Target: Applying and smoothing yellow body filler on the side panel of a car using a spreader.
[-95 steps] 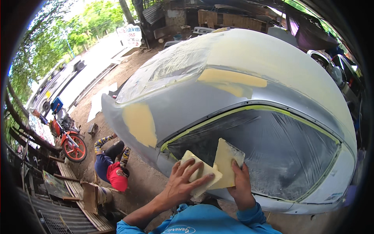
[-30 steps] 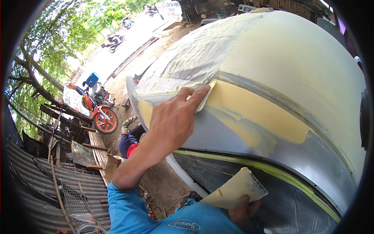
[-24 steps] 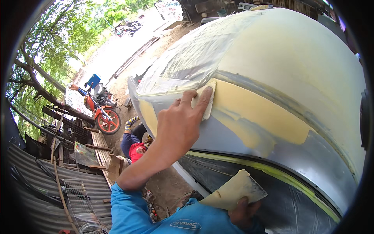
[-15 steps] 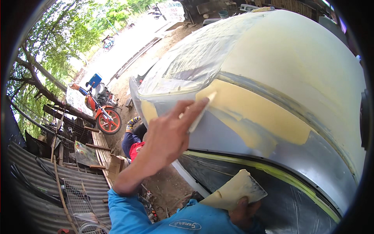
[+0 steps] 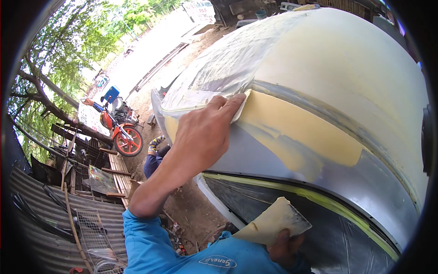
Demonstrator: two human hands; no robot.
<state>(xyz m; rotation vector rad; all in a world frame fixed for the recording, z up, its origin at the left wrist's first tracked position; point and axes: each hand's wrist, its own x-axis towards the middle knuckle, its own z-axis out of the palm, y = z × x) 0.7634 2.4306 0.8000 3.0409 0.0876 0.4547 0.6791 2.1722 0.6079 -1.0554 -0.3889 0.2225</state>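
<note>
My left hand (image 5: pixel 205 130) reaches up to the car body (image 5: pixel 388 173) and grips a thin, pale putty spreader (image 5: pixel 242 108) under its fingers. The spreader's edge touches the upper left end of a yellow filler patch (image 5: pixel 315 128), just below the groove along the roof edge. Beyond my wrist is a smaller yellow patch (image 5: pixel 171 128). Low in front of my chest, my right hand (image 5: pixel 286 246) holds a board smeared with cream-coloured putty (image 5: pixel 273 223); its thumb shows, but the other fingers are mostly hidden behind.
Dark plastic sheeting (image 5: pixel 328 228), edged with yellow-green tape (image 5: pixel 315 196), covers the side window. Cloudy film (image 5: pixel 223 68) covers the glass farther forward. Part of another person (image 5: pixel 155 160) shows beyond my left forearm. An orange motorcycle (image 5: pixel 125 132) and corrugated sheets (image 5: pixel 43 201) lie to the left.
My left hand has moved slightly up toward the roof edge, and the spreader has gone from an upward-pointing slant to lying against the panel. My right hand and the board have barely moved.
</note>
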